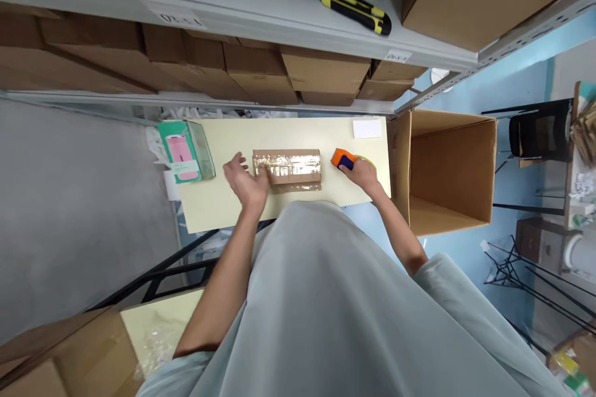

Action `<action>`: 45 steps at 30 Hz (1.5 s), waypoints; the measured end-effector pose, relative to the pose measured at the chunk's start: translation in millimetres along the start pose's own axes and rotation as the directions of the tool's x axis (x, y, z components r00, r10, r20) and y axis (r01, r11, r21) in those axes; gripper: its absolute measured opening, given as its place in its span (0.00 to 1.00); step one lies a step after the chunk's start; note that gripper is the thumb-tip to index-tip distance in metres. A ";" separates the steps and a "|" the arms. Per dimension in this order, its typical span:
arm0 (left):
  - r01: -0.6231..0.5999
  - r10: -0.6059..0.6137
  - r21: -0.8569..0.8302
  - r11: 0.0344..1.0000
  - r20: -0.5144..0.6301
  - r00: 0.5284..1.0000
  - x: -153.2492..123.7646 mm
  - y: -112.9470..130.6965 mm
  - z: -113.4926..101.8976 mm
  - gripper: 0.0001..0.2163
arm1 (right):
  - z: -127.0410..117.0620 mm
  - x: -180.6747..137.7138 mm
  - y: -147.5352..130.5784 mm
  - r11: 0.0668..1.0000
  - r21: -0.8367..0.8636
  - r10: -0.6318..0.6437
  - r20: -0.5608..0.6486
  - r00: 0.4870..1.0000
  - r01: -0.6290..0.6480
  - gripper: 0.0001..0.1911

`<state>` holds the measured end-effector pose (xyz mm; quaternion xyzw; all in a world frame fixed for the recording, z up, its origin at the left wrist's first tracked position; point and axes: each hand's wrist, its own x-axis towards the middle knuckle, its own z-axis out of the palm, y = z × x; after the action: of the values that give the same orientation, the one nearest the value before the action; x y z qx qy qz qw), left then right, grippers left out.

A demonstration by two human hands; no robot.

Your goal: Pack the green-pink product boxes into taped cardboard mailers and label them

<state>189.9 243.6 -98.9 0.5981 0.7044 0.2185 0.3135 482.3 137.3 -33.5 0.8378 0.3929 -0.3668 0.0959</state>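
Observation:
A small brown cardboard parcel [287, 169] sealed with shiny clear tape lies in the middle of the pale yellow table [214, 201]. My left hand [245, 181] rests at the parcel's left end, fingers spread and open. My right hand [362, 175] is closed round an orange and blue tape dispenser [343, 159] with a yellow roll, set down on the table just right of the parcel.
A green box with a pink item [185, 152] lies at the table's left end. A white label [367, 128] sits at the far right corner. A large open cardboard box [442, 167] stands to the right. Shelves above hold brown cartons and yellow-black utility knives [354, 7].

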 end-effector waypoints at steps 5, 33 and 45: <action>-0.550 0.585 -0.242 0.799 0.105 0.804 -27.6 80.4 15.8 0.12 | -50.0 -19.4 -21.0 0.963 0.166 -0.194 -0.130 0.972 0.214 0.24; -0.312 0.329 -0.203 0.928 0.055 0.943 66.6 31.0 -27.0 0.28 | -186.9 69.1 -216.5 0.716 -0.310 -0.604 -0.724 0.333 0.626 0.36; -0.069 0.010 0.121 0.990 0.436 0.900 -7.3 -42.1 -17.3 0.26 | 121.8 -24.4 -95.9 0.874 0.366 -0.147 -0.430 0.891 0.321 0.39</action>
<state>148.7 229.7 -114.1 0.6655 0.6176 0.0384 0.4173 336.5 132.8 -91.2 0.8391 0.4142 -0.2788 -0.2158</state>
